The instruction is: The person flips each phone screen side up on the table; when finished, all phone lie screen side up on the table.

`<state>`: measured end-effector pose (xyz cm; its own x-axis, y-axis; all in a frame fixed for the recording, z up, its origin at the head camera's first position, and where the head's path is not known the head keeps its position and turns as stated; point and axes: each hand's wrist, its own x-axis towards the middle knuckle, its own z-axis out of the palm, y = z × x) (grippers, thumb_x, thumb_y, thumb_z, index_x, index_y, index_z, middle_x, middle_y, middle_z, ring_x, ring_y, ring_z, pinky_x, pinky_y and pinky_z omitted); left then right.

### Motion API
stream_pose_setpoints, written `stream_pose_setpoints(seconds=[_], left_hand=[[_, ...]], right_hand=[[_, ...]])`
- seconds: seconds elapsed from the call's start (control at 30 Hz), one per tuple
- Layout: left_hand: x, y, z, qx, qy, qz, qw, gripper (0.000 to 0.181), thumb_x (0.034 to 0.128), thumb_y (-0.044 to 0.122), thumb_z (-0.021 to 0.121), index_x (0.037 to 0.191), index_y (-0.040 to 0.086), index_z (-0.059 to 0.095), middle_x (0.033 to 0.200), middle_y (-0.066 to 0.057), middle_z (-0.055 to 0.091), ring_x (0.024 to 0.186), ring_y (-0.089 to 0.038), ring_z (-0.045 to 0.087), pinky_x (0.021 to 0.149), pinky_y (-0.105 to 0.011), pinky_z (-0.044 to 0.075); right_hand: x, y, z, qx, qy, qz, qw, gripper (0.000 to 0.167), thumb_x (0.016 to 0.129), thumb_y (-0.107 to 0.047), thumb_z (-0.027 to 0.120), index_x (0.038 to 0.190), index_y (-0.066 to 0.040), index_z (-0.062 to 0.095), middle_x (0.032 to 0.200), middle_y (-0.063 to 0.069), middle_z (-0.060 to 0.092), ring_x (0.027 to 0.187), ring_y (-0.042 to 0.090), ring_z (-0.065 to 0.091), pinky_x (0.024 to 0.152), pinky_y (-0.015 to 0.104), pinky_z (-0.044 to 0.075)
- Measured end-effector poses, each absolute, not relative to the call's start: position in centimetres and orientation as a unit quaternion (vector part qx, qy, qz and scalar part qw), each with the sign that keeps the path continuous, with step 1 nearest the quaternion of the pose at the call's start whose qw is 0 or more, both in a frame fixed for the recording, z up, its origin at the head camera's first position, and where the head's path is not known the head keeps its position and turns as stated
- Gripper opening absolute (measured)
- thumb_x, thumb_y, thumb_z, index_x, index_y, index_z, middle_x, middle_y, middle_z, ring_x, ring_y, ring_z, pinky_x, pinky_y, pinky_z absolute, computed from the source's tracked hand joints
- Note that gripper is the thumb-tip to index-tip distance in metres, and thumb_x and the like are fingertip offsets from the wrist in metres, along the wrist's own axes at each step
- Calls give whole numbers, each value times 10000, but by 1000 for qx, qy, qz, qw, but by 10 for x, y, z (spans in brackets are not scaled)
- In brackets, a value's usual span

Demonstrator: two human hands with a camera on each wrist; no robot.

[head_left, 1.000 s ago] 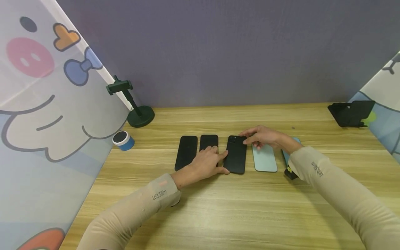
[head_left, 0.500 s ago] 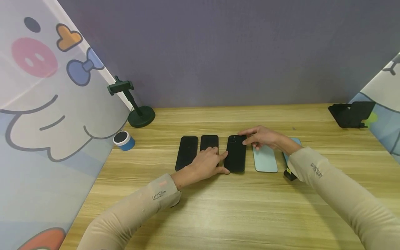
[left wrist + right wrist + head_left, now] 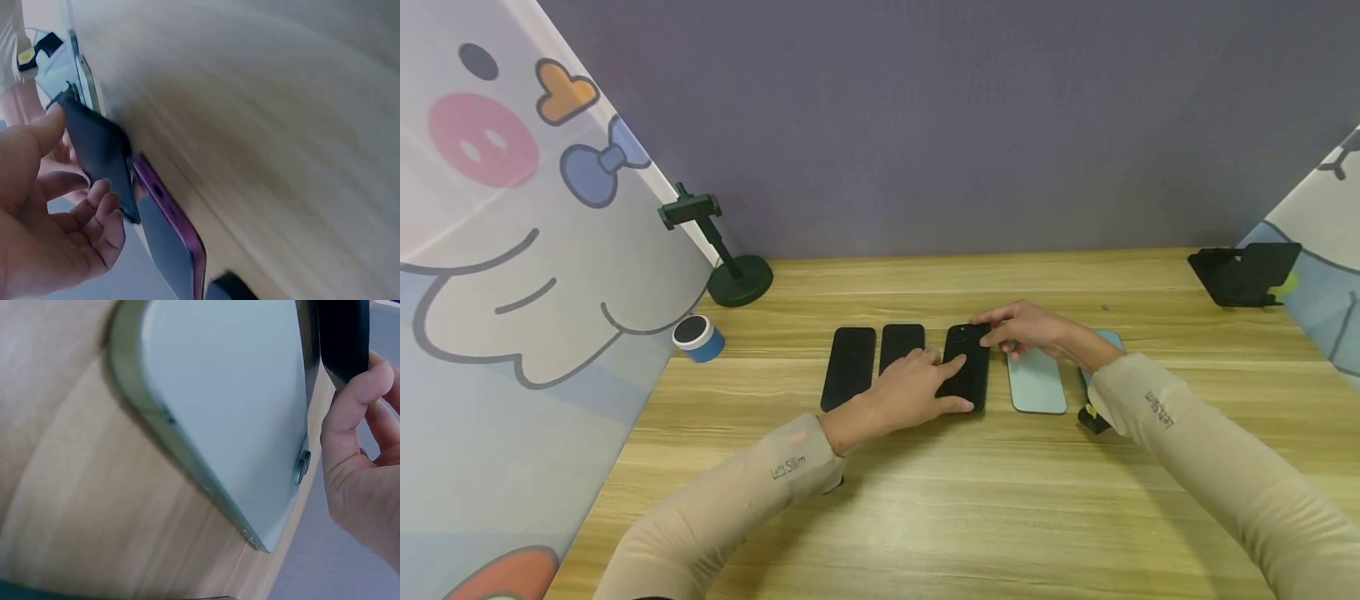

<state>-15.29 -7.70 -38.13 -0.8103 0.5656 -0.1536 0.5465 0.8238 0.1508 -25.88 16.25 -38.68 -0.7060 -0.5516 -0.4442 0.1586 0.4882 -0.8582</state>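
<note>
A black smartphone [image 3: 958, 386], camera side up, lies between my hands in the head view; the left wrist view shows it tilted off the table. My right hand [image 3: 1026, 327] pinches its far right corner between thumb and fingers. My left hand [image 3: 910, 390] reaches over it from the left, forefinger stretched across the back and thumb at the near edge, the other fingers bent. Under my left hand a dark phone with a purple edge [image 3: 178, 219] is partly hidden. Left of that lies another black phone [image 3: 848, 367]. A pale green phone [image 3: 231, 394] lies below my right wrist.
A blue phone [image 3: 1110, 338] is half covered by my right sleeve. At the back left stands a dark green phone stand [image 3: 740, 279], with a blue and white jar [image 3: 699, 337] before it. A black folding stand [image 3: 1247, 273] occupies the back right corner. A grey panel [image 3: 925, 125] closes the back.
My left hand has shifted right, its thumb and forefinger passing from the black smartphone's left edge onto its back. The right hand has hardly moved.
</note>
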Motion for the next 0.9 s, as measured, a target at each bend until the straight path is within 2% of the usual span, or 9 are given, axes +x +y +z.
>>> stream_pose_setpoints(seconds=[0.13,0.2,0.3,0.43,0.5,0.7,0.9], left_hand=[[-147,-68,-383,286,950,71,103,787,952,662,487,1579,215,325,1407,-128,584,1172,-226,637,869,-334,566],[-145,-64,-383,279,951,81,101,788,955,645,507,1578,196,331,1384,-135,612,1103,-214,676,836,-334,576],[-142,-59,-385,275,953,85,94,785,955,622,540,1574,182,341,1228,-121,693,868,-164,703,693,-287,564],[-140,-55,-386,275,954,76,93,804,942,627,559,1576,185,338,944,-56,703,617,-102,592,516,-229,466],[-140,-53,-387,275,954,70,97,825,933,641,562,1579,185,330,912,-41,693,598,-88,562,493,-214,433],[-139,-51,-389,273,955,62,97,834,932,623,579,1584,177,314,967,-53,708,573,-72,542,478,-195,421],[-139,-53,-390,282,952,76,86,778,959,585,568,1578,184,323,845,-37,669,515,-65,493,471,-196,404]], right_hand=[[-259,161,-386,-126,783,-489,363,600,957,-191,679,1507,-84,462,725,8,549,580,97,489,574,270,515],[-259,161,-385,-130,784,-488,362,606,958,-193,678,1509,-76,456,717,0,544,582,93,486,575,268,514],[-259,161,-383,-132,784,-488,361,606,960,-187,675,1511,-68,452,727,2,555,584,91,492,574,266,512],[-258,161,-381,-129,785,-485,362,606,963,-183,671,1514,-68,446,733,10,566,588,92,498,572,270,501],[-258,161,-381,-126,786,-485,363,606,963,-177,669,1515,-70,444,728,10,565,587,95,497,571,271,497],[-258,159,-381,-124,784,-486,365,601,966,-170,665,1515,-67,444,720,2,559,606,105,486,574,279,483],[-259,159,-381,-121,786,-485,364,597,968,-164,656,1516,-66,441,729,17,570,581,91,488,564,264,493]])
